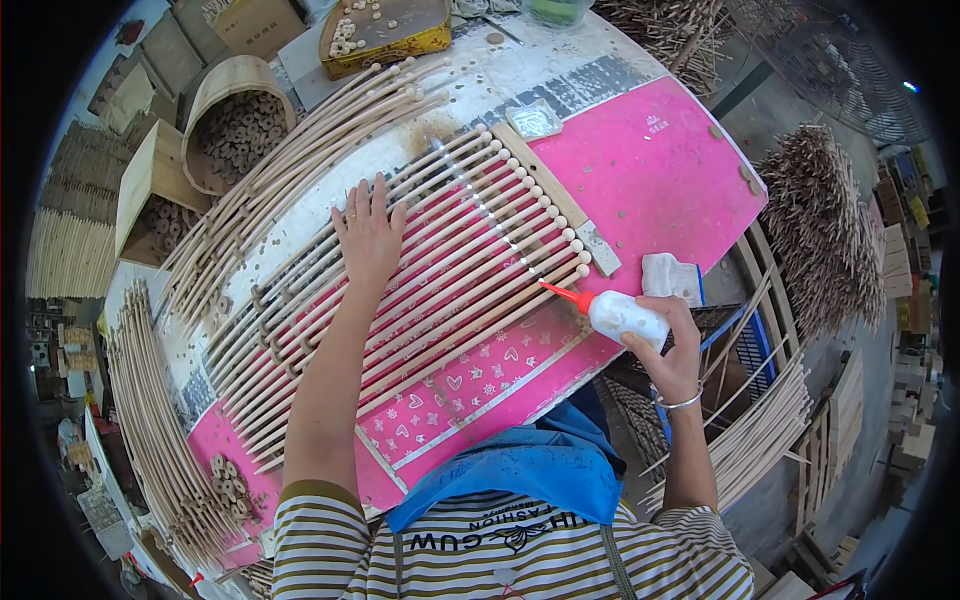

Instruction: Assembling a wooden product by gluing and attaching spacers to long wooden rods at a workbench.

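A row of slim wooden rods (410,290) lies side by side on the pink table cover, with round wooden balls (553,212) at their right ends. My left hand (370,235) rests on the rods toward the far side, palm down with fingers spread. In my right hand (668,345) is a white squeeze bottle (625,318) with a red nozzle, tilted so its tip points left at the nearest rods. White dots (490,213) run in a line across the rods, ending near the nozzle tip. Several small wooden rings (272,345) sit along the rods' left part.
A wooden strip (545,175) borders the balls. Curved bundles of rods (290,170) lie beyond my left hand. A round wooden tub (238,125) of rings and a yellow tray (390,45) stand at the back. A white cloth (672,278) lies by the bottle. Rod stacks (825,230) stand at right.
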Demonstrator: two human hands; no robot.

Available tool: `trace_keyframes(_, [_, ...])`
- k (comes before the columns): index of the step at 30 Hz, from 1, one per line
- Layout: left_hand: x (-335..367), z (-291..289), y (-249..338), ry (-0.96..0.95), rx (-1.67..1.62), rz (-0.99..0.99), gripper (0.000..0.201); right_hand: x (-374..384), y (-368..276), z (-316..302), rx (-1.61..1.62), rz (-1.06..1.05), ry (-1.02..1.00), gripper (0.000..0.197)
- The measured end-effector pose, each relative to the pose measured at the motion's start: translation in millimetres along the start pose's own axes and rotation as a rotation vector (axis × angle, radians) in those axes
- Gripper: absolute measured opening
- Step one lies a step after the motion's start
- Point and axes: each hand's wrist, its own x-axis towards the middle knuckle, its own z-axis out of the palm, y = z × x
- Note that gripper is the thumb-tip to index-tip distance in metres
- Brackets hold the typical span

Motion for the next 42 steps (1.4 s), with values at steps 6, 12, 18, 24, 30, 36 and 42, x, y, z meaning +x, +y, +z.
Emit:
trace_keyframes(6, [0.7, 0.6, 0.0, -0.005, 0.006, 0.000, 0.063, -5.6, -2.8, -1.9, 0.042, 0.031, -0.013, 0.045])
trace_keyframes(12, [0.4, -0.7, -0.3, -0.028, 0.020, -0.008, 0.064, -14.7, -0.1, -7.7, 0.049, 0.070, 0.009, 0.046])
trace_keyframes(18, [1.5, 0.1, 0.0, -0.034, 0.024, -0.011, 0.064, -16.9, 1.8, -7.8, 0.038, 0.058, 0.009, 0.046])
trace_keyframes(24, [3.5, -0.6, -0.1, -0.010, 0.006, -0.004, 0.064, -8.6, 3.6, -5.7, 0.132, 0.107, -0.018, 0.046])
trace_keyframes(30, [-0.1, -3.8, 1.1, -0.015, -0.004, -0.004, 0.064, 62.1, 19.1, 9.3, 0.504, 0.301, 0.229, 0.051])
trace_keyframes(36, [-3.7, -1.1, -1.6, -0.010, 0.001, -0.015, 0.064, 167.4, 77.8, 57.8, 0.359, 0.253, 0.275, 0.050])
trace_keyframes(42, [-4.3, 0.0, -0.6, 0.032, 0.005, -0.012, 0.066, 175.7, 111.3, 91.7, 0.211, 0.110, 0.199, 0.052])
